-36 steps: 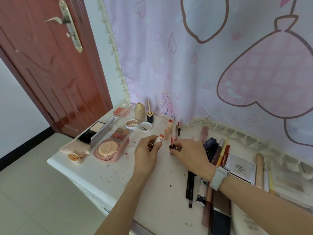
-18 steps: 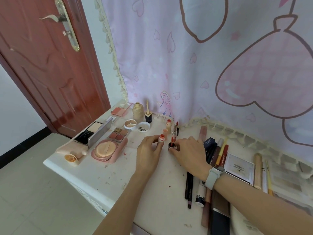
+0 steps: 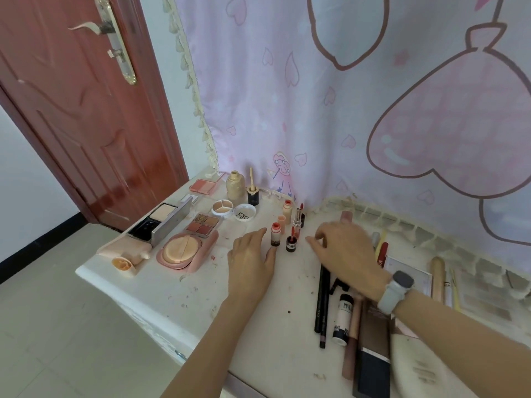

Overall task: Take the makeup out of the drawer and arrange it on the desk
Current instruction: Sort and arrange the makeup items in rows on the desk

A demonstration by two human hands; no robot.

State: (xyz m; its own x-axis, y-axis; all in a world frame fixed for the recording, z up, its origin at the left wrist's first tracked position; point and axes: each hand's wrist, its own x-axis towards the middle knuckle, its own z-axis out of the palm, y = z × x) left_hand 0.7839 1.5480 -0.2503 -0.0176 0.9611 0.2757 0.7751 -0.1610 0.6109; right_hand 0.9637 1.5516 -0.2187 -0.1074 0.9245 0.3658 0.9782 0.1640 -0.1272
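Left side of bench [image 3: 161, 285]: open powder case [image 3: 161, 222], pink puff compact [image 3: 184, 249] and four-colour palette [image 3: 202, 224] laid out flat, near the far-left edge.
Back row: cream bottle [image 3: 235, 185], small dark jar [image 3: 253, 196] and round pot [image 3: 221, 208] standing or lying by the curtain [image 3: 316, 110].
Left hand [image 3: 251, 261]: flat on the bench, fingers straight and relaxed, gripping nothing; thumb tip just beside the red-capped tube [image 3: 275, 234].
Just changed: half a second ago pinched the red-capped tube, now let go; tube standing upright on its own.
Centre: dark lip-gloss pot [image 3: 291, 242] also upright, released, just right of the tube.
Right hand [image 3: 344, 254]: blurred, drawn back to the right from the pot, fingers loosely curled, holding nothing.
Right side: pencils [image 3: 323, 305], white tube [image 3: 342, 318] and other sticks lying in a row.
Meaning: two more pieces placed; both hands free for the next item. Drawer not in view.
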